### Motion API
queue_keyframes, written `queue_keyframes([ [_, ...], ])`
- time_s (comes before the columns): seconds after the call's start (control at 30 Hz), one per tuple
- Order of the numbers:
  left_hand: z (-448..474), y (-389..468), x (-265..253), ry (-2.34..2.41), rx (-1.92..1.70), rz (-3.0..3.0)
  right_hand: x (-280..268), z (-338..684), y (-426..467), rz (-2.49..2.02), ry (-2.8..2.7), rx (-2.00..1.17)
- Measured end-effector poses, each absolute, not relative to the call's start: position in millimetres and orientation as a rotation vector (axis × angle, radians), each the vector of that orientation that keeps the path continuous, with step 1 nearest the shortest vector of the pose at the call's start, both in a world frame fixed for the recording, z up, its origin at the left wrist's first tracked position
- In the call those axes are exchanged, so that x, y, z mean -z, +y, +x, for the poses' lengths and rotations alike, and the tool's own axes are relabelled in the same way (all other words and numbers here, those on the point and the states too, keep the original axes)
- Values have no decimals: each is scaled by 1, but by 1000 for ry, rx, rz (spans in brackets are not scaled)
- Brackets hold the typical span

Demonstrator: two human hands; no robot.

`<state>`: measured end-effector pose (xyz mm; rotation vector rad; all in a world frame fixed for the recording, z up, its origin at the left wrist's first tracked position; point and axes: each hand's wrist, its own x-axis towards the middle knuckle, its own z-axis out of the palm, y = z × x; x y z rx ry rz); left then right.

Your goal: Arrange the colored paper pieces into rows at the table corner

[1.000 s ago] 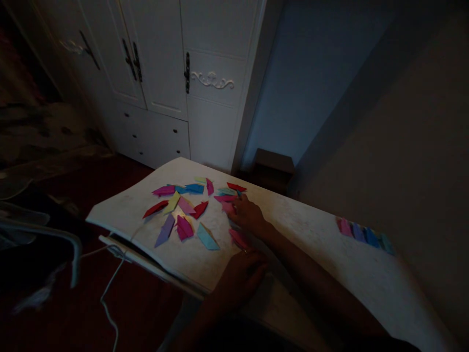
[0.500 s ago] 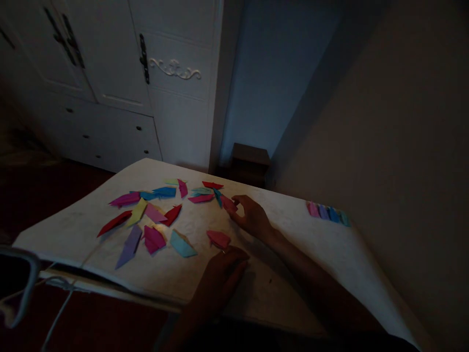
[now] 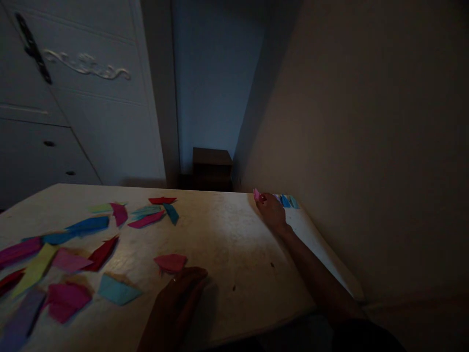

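My right hand is at the far right end of the table, its fingers pinched on a pink folded paper boat. Just beyond that hand stands a short row of folded papers, among them a blue one and a pale teal one; part of the row is hidden by the hand. My left hand rests on the near side of the table with fingers loosely stretched and nothing held. Close by its fingertips lies a coral-red paper boat. A light blue paper boat is to its left.
Several more folded papers, including a magenta one and a yellow one, are scattered over the left of the pale table. A wall borders the right side. White cupboards and a brown cabinet stand behind.
My right hand has moved right from the scattered papers to the row, carrying a pink one. The view has swung right. My left hand stays by the coral-red boat.
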<state>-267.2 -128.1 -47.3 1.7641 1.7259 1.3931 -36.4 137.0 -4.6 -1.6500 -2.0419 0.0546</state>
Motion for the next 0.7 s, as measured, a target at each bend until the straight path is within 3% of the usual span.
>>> queue_keyframes([
  [0.37,-275,-128,60,1773,-1238,1703,13,-29,142,-1903,-2098,172],
  [0.7,-277,-127,56,1761,-1238,1820,23,-12,123,-1656,-2455,104],
])
